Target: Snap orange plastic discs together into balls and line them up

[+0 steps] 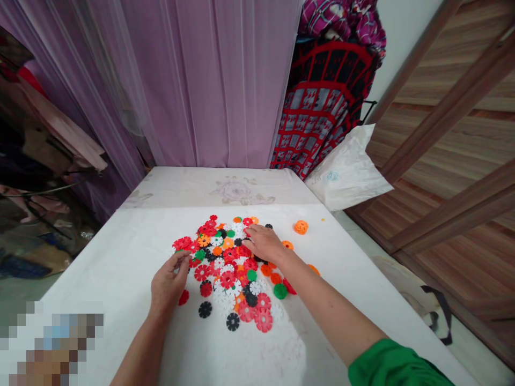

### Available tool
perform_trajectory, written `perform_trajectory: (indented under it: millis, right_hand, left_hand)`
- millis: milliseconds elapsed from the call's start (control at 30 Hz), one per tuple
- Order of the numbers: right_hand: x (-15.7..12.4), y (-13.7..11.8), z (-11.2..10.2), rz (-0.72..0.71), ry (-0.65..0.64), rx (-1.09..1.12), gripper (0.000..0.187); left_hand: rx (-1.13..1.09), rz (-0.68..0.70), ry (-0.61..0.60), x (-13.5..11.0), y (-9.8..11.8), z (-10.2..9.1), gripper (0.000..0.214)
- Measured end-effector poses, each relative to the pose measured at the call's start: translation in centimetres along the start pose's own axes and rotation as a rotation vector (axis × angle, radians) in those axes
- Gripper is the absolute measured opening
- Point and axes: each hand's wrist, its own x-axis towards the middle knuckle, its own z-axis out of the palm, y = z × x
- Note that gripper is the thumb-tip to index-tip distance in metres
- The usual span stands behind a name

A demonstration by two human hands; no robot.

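Note:
A pile of flat plastic snowflake discs (229,262) in red, white, orange, green and black lies spread on a white table (120,257). My right hand (263,242) rests palm down on the far right part of the pile, fingers stretched flat over the discs. My left hand (169,281) is at the pile's left edge, its fingers curled and pinched at a disc there; what it holds is too small to name. An assembled orange ball of discs (301,227) stands apart at the far right.
Purple curtains (193,80) hang behind the table. A red and black patterned blanket (322,118) and a white plastic bag (346,171) are at the back right. A wooden wall (454,161) runs along the right. Clutter fills the left side.

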Motion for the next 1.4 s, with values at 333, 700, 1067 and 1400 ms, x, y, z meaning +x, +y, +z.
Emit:
perform_trajectory:
  millis: [333,700,1067,1400]
  right_hand:
    - [1.3,1.8,-0.2,-0.066,-0.096,-0.095,0.044]
    - [4.7,3.9,-3.5,0.306,-0.11,-0.104,0.034]
    - [9.3,4.4,-2.7,0.383,-0.266,0.007,0.032]
    - [9.4,5.1,-2.8,0.357,-0.282,0.094,0.031]
  left_hand:
    - [0.03,-0.019,-0.01,-0.2,0.5,-0.1,0.04]
    - [0.01,-0.029,-0.014,-0.4,0.8,-0.3,0.043]
    - [-0.016,-0.027,-0.034,-0.3,0.0,-0.1,0.051]
    - [0.003,-0.047,-0.028,-0.2,0.5,-0.2,0.045]
